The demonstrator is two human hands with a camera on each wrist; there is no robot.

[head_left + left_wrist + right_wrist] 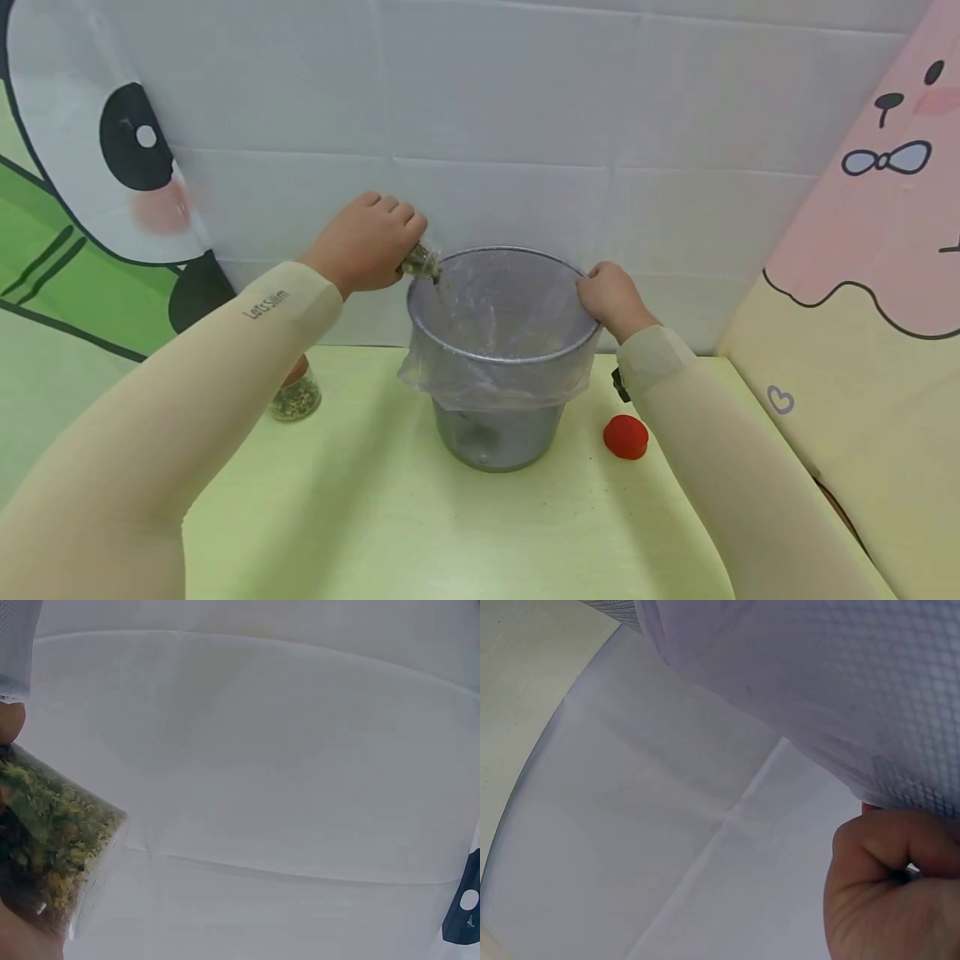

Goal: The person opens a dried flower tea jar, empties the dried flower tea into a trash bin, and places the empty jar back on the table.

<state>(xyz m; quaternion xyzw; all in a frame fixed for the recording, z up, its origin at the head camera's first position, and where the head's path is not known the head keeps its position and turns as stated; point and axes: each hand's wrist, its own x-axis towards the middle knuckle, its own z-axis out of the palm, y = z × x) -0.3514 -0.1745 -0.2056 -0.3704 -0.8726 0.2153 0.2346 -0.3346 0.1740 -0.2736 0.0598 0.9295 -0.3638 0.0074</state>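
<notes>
My left hand [371, 242] grips a small clear jar [420, 261] and tips it, mouth down to the right, at the left rim of the trash bin [498, 433]. Dried green and yellow leafy bits fill the jar [60, 832] in the left wrist view. A few dark bits drop from its mouth into the bin. A translucent plastic bag [510, 387] lines the bin and folds over the rim. On the bin's right side, my right hand [615, 298] holds the rim, its fingers [881, 836] curled at the bag-covered mesh wall [900, 697].
A red lid [626, 437] lies on the pale green table [495, 533] right of the bin, with tiny crumbs around. Another jar [296, 400] of dried bits stands at the left, its top partly hidden by my sleeve. A white cloth wall [510, 92] rises behind.
</notes>
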